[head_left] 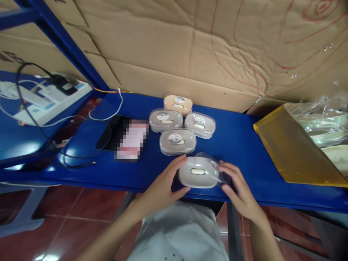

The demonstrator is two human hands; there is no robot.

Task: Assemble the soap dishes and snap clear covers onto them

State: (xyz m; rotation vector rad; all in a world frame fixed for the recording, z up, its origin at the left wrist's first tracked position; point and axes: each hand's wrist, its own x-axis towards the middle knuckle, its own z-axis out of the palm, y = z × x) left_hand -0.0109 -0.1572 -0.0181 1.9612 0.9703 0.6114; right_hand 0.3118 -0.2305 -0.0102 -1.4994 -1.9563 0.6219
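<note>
At the front edge of the blue table, an oval light-grey box (pixel 198 179) with a small cream handle on top lies between both hands. My left hand (pixel 167 183) grips its left end, fingers behind and thumb in front. A clear plastic cover (pixel 224 177) sits askew on the box's right side, and my right hand (pixel 240 190) pinches it between fingers and thumb. Just beyond are three similar grey boxes (pixel 178 142) with clear covers and round labels, and one beige box (pixel 178 104) at the back.
To the left lie a phone with a blurred screen (pixel 132 140), a black cable (pixel 78 166) and a white power strip (pixel 54 108). A yellow carton (pixel 296 152) with plastic-wrapped pale pieces stands at the right. Brown cardboard (pixel 163 47) rises behind the table.
</note>
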